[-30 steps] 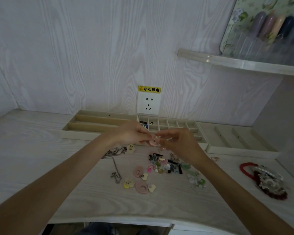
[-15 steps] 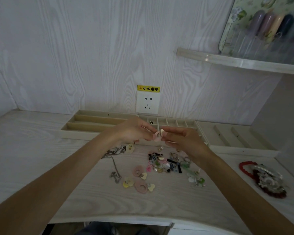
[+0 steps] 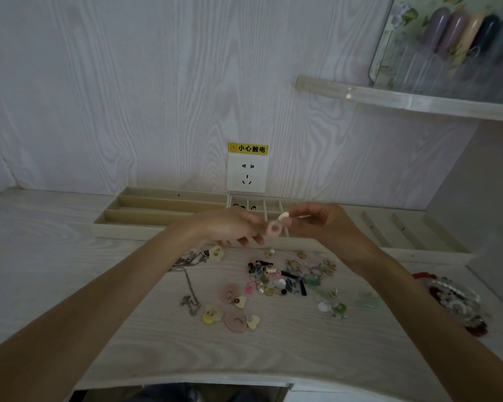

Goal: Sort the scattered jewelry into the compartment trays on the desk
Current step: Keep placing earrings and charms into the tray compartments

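Both hands are up together over the back of the desk [image 3: 70, 285], just in front of the middle tray [image 3: 273, 205]. My left hand [image 3: 230, 227] has its fingertips curled in on a pink hoop earring [image 3: 274, 228], and my right hand [image 3: 323, 224] is pinching the cream heart piece [image 3: 284, 216] at the top of it. So both are gripping the same small earring, held in the air and not touching the desk.

I judge this thing to be very light and stiff, probably a matte plastic or resin ring with a thin post behind it. It looks easy to flick away if I squeeze off-centre. The rim of the hoop looks like the safest hold, with thumb and finger on opposite sides, leaving the heart and any post free. I can't make out the post or a backing from here.

Moving outward, the small-square tray sits right behind my knuckles, with a dark piece or two already in its back-left cells. The long-slot tray [image 3: 157, 210] lies toward the back-left and a wider-slot tray [image 3: 404, 233] toward the back-right. The dividers are low, so I expect a short forward reach to clear them.

Below my wrists lies the loose pile [image 3: 279, 280], with two matching pink hoops [image 3: 234, 310] nearer the front edge, a silver chain [image 3: 188, 288] to their left, and red and pearl bracelets [image 3: 450, 300] by the right edge. The left side of the desk gives me the most room.
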Demonstrator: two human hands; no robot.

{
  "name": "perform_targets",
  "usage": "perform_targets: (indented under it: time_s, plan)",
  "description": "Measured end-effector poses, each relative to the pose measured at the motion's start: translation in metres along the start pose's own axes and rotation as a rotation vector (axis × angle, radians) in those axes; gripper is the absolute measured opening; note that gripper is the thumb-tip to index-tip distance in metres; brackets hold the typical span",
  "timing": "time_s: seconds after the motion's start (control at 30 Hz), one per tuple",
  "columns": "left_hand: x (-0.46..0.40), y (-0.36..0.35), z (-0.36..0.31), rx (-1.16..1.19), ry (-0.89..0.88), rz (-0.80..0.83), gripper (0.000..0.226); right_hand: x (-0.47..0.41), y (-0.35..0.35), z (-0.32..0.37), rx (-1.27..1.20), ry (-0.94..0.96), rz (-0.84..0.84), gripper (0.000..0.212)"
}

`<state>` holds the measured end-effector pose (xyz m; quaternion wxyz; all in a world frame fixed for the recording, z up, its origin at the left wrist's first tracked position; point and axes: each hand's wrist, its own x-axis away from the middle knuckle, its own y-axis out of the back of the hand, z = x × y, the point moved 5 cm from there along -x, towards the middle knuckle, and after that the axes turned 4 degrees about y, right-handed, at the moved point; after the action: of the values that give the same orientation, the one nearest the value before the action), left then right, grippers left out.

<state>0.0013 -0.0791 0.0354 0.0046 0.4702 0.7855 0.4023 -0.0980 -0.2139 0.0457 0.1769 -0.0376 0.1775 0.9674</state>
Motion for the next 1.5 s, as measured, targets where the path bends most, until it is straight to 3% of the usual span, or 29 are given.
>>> perform_targets:
  time_s: [0.2, 0.4, 0.6, 0.73, 0.97, 1.27, 1.5]
  plan:
    - [0.002, 0.000, -0.012, 0.026, -0.162, 0.046, 0.042, -0.007, 0.015, 0.015, -0.052, -0.026, 0.063, 0.023]
    - [-0.019, 0.017, -0.036, 0.131, -0.243, -0.161, 0.025, -0.021, 0.030, 0.028, 0.035, -0.053, 0.100, 0.024]
    - [-0.070, 0.029, -0.066, 0.068, -0.305, -0.227, 0.023, -0.057, 0.073, 0.028, 0.245, -0.011, -0.109, 0.017]
    - [-0.104, 0.028, -0.075, 0.126, -0.347, -0.301, 0.020, -0.074, 0.095, 0.005, 0.256, -0.023, -0.196, 0.018]
    - [-0.147, 0.010, -0.080, 0.028, -0.288, -0.317, 0.030, -0.091, 0.114, -0.045, 0.293, -0.101, -0.263, 0.020]
    - [-0.170, -0.011, -0.088, -0.018, -0.258, -0.347, 0.019, -0.098, 0.123, -0.055, 0.407, -0.093, -0.247, 0.022]
    - [-0.178, -0.014, -0.082, -0.141, -0.085, -0.356, 0.041, -0.100, 0.124, -0.066, 0.489, -0.087, -0.224, 0.023]
